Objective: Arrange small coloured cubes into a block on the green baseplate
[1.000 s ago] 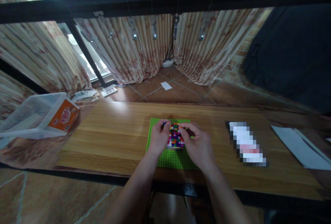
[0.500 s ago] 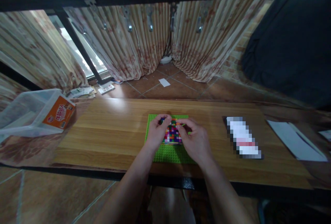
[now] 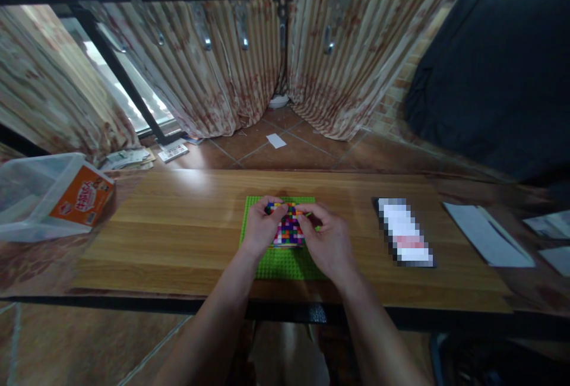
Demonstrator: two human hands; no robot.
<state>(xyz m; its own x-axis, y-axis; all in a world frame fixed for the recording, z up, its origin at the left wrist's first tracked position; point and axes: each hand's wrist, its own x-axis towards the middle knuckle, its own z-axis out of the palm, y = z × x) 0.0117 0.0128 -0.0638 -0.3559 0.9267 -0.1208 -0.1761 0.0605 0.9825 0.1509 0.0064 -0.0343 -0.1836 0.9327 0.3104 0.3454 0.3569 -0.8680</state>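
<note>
1. Hands first: your left hand [image 3: 260, 227] and right hand [image 3: 327, 242] both sit on the block of small coloured bricks [image 3: 288, 230], one on each flank, fingers curled around its upper edge.
2. Your left hand presses its fingertips on the block's 10 o'clock corner; your right hand pinches at the 2 o'clock corner, thumb and forefinger closed on what looks like a single small piece, though it is too tiny to tell for sure.
3. That block stands on the green baseplate [image 3: 285, 264], in its far half, and the plate lies flat at the middle of the wooden table [image 3: 178, 225].
4. Judging by the plate, the build is partly made: a dense patch of mixed colours covers the middle, while bare green studs show at 6 o'clock, so much of the plate looks open.
5. At 9 o'clock from the plate, well apart, a clear plastic tub [image 3: 40, 196] with an orange label lies tipped on its side.
6. At 3 o'clock lie a blurred flat object [image 3: 404, 231] and, farther out, white papers [image 3: 487, 234].
</note>
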